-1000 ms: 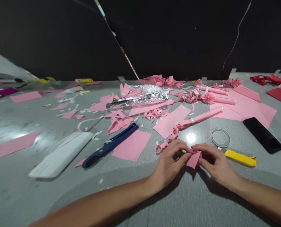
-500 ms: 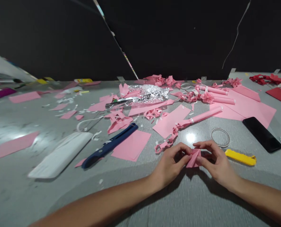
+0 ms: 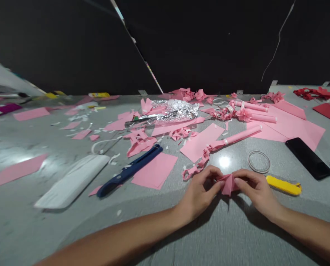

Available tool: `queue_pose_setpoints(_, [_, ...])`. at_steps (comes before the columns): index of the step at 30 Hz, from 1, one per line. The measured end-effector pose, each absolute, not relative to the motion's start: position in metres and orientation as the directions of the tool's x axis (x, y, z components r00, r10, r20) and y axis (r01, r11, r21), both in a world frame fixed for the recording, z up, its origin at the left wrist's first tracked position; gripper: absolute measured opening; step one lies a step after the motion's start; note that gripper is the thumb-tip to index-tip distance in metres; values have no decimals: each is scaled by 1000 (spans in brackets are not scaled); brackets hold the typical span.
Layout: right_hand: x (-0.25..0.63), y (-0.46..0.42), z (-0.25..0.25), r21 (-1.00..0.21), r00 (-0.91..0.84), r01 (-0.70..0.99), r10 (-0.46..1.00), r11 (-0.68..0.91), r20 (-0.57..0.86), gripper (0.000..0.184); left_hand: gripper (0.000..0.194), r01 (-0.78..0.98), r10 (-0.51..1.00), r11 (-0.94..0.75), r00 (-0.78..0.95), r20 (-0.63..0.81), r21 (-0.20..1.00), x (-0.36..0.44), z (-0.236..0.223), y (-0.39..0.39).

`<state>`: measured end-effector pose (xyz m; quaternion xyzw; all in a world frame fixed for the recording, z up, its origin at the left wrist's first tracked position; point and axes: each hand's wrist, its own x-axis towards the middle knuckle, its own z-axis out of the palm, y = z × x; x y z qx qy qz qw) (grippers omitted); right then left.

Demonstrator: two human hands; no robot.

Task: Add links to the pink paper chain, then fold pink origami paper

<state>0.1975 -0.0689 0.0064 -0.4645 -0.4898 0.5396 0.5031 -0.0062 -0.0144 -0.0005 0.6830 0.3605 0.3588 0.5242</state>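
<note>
A small folded pink paper piece (image 3: 227, 184) is pinched between my left hand (image 3: 199, 194) and my right hand (image 3: 256, 192), low over the grey table (image 3: 165, 225) near its front. Each hand grips one side of the fold with thumb and fingertips. Just beyond my left hand lies a curled pink paper strip (image 3: 194, 170) that leads to a rolled pink paper tube (image 3: 238, 135). A yellow cutter (image 3: 283, 185) rests just right of my right hand, and a clear tape ring (image 3: 259, 161) lies behind it.
Blue scissors (image 3: 128, 170), a pink paper square (image 3: 154, 170) and a white flat case (image 3: 72, 181) lie to the left. A black phone (image 3: 308, 157) sits at right. Crumpled foil (image 3: 176, 109), pink sheets, scraps and rolled tubes fill the back; red paper (image 3: 328, 111) lies far right.
My fingers have shifted on the pink piece, which now stands more upright and narrower between them. My right hand has closed in toward the left.
</note>
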Motion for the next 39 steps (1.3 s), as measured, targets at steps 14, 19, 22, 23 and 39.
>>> queue_pose_setpoints(14, [198, -69, 7, -973, -46, 173, 988, 154, 148, 16, 24, 136, 872, -207, 475, 120, 969, -6, 0, -13])
queue_pose_setpoints(19, [196, -68, 1, -999, 9, -13, 999, -38, -38, 37, 22, 151, 835, -265, 529, 148, 952, -7, 2, -13])
queue_pose_setpoints(22, [195, -67, 1, -997, -36, 11, 996, -78, -78, 23, 19, 111, 824, -229, 551, 132, 967, -7, 6, -13])
queue_pose_setpoints(23, [196, -67, 2, -997, -46, 28, 996, -75, -76, 20, 19, 90, 815, -205, 568, 119, 975, -7, 8, -13])
queue_pose_setpoints(39, [196, -64, 3, -991, -22, 26, 991, -132, -133, 27, 27, 53, 759, 20, 649, -50, 998, -2, 11, -11])
